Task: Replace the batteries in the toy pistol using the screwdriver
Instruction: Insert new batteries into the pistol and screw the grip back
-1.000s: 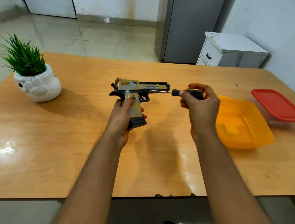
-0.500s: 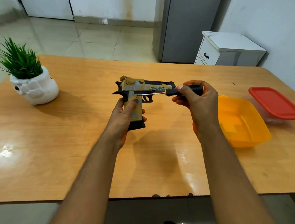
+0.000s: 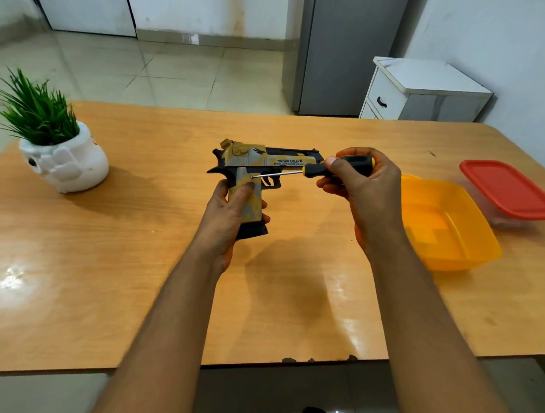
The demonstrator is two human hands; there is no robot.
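A yellow, grey and black toy pistol (image 3: pixel 261 161) is held above the wooden table (image 3: pixel 97 257), barrel pointing right. My left hand (image 3: pixel 228 216) grips its handle from below, thumb on the grip's side. My right hand (image 3: pixel 360 187) holds the black-and-yellow handle of a screwdriver (image 3: pixel 313 170). The thin metal shaft slants down to the left, and its tip touches the top of the pistol grip, just behind the trigger.
An orange plastic tub (image 3: pixel 449 226) sits to the right of my hands. A container with a red lid (image 3: pixel 507 192) is beyond it near the right edge. A white pot with a green plant (image 3: pixel 57 150) stands at the left.
The screwdriver has tilted and its tip has moved left from the trigger area onto the top of the grip. The pistol has stayed in my left hand.
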